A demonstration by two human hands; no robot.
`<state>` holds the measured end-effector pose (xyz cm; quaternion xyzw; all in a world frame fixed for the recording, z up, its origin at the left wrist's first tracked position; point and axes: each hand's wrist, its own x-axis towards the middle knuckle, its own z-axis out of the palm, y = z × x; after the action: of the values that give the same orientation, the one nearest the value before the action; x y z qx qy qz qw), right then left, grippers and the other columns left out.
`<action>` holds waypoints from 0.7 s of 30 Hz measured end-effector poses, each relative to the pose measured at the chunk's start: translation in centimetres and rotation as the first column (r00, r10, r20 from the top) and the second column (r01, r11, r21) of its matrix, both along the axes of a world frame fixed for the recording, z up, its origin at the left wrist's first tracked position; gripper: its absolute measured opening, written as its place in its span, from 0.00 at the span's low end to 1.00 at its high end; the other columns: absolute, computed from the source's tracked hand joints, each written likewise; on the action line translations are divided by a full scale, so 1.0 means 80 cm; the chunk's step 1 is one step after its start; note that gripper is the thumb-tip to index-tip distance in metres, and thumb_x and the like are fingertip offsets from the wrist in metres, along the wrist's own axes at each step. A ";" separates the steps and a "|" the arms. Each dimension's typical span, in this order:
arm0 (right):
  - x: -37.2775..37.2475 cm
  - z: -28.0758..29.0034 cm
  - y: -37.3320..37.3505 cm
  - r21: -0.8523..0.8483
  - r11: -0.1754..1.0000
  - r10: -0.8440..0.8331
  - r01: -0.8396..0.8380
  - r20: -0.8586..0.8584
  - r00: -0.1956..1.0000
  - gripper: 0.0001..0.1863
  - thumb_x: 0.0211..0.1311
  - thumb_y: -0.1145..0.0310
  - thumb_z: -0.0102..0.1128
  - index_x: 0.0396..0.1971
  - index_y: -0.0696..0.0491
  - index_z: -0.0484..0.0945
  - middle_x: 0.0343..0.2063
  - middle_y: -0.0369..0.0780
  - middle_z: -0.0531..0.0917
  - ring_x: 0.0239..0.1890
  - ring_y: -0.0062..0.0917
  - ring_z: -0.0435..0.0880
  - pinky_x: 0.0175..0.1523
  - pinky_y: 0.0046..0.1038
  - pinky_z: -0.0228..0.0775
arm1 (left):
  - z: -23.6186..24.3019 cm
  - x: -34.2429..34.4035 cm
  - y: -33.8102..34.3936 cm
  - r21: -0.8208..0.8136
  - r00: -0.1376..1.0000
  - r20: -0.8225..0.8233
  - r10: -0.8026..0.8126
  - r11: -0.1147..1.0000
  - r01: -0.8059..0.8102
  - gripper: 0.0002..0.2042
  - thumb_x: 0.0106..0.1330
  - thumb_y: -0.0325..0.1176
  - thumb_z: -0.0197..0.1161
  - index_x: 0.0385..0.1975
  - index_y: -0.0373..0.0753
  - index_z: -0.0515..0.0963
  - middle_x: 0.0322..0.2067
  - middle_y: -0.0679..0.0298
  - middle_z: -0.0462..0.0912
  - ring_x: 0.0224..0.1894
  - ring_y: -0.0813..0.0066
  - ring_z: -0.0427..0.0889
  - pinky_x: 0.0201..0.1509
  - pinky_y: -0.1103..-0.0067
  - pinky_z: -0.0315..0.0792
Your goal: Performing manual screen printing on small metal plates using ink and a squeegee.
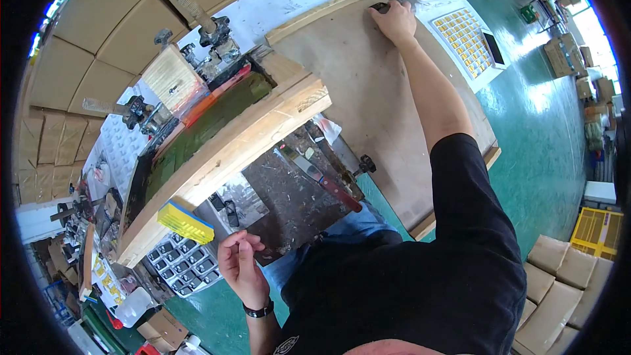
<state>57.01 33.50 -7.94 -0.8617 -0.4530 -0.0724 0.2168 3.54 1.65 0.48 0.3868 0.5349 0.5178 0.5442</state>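
My right hand [396, 21] is stretched to the far end of a wood-edged board [348, 66]. Its fingers are closed on a small black part [380, 8] there. Nearer my body, my left hand [243, 264], with a dark wristband, is loosely curled with nothing visible in it. Just beyond its fingertips, a small black part [231, 213] sits on a metal plate [246, 198]. Over that plate a wooden screen-printing frame [223, 154] is raised at a slant, with green ink on its mesh. A yellow and blue block [186, 222] is fixed to its near edge.
A palette knife [328, 187] with a red-brown handle lies on the dark work base [276, 177]. A tray of black parts [184, 263] is below the frame's left end. Trays of yellow pieces [463, 43] stand at the far right. Metal clamps [213, 36] hold the frame; cartons [118, 20] are stacked behind.
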 end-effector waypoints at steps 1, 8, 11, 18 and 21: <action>0.003 0.002 0.000 0.008 1.000 -0.005 0.005 0.000 1.000 0.33 0.61 0.43 0.69 0.52 0.58 0.84 0.51 0.52 0.81 0.52 0.48 0.83 0.57 0.42 0.80 | 0.000 0.000 0.001 0.004 1.000 0.007 -0.003 1.000 0.003 0.10 0.79 0.27 0.58 0.54 0.33 0.79 0.40 0.56 0.84 0.39 0.72 0.79 0.47 0.79 0.74; -0.008 -0.042 -0.031 0.130 0.968 0.204 -0.215 0.093 0.974 0.31 0.59 0.49 0.70 0.52 0.59 0.85 0.51 0.54 0.81 0.53 0.48 0.83 0.59 0.43 0.78 | -0.003 -0.027 -0.015 0.080 0.999 -0.003 0.048 0.996 -0.048 0.10 0.78 0.29 0.59 0.53 0.33 0.79 0.41 0.57 0.84 0.39 0.72 0.80 0.46 0.79 0.75; -0.039 -0.035 -0.089 0.076 0.893 0.445 -0.444 0.007 0.895 0.18 0.63 0.58 0.66 0.43 0.57 0.84 0.43 0.50 0.84 0.42 0.47 0.83 0.53 0.43 0.79 | 0.004 -0.041 -0.024 0.126 0.975 -0.171 0.139 0.985 -0.118 0.10 0.76 0.25 0.60 0.53 0.34 0.81 0.41 0.58 0.85 0.37 0.73 0.82 0.43 0.78 0.78; -0.081 -0.009 -0.208 -0.120 0.799 0.596 -0.589 0.027 0.803 0.26 0.74 0.59 0.62 0.65 0.57 0.77 0.65 0.48 0.78 0.63 0.45 0.80 0.67 0.40 0.73 | 0.014 -0.121 -0.035 0.286 0.895 -0.345 0.284 0.940 -0.188 0.09 0.70 0.19 0.65 0.48 0.32 0.82 0.39 0.61 0.86 0.35 0.79 0.80 0.41 0.84 0.75; -0.092 -0.030 -0.215 -0.128 0.802 0.598 -0.584 0.155 0.787 0.26 0.76 0.58 0.59 0.67 0.56 0.76 0.66 0.48 0.77 0.65 0.45 0.78 0.69 0.42 0.71 | 0.021 -0.154 -0.039 0.298 0.854 -0.379 0.357 0.920 -0.253 0.06 0.69 0.19 0.66 0.44 0.32 0.85 0.37 0.63 0.86 0.34 0.81 0.78 0.41 0.86 0.73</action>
<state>49.67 16.28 -10.38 -0.6732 -0.7205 -0.0650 0.1532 -8.77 -1.50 2.13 0.4619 0.6298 0.5610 0.2743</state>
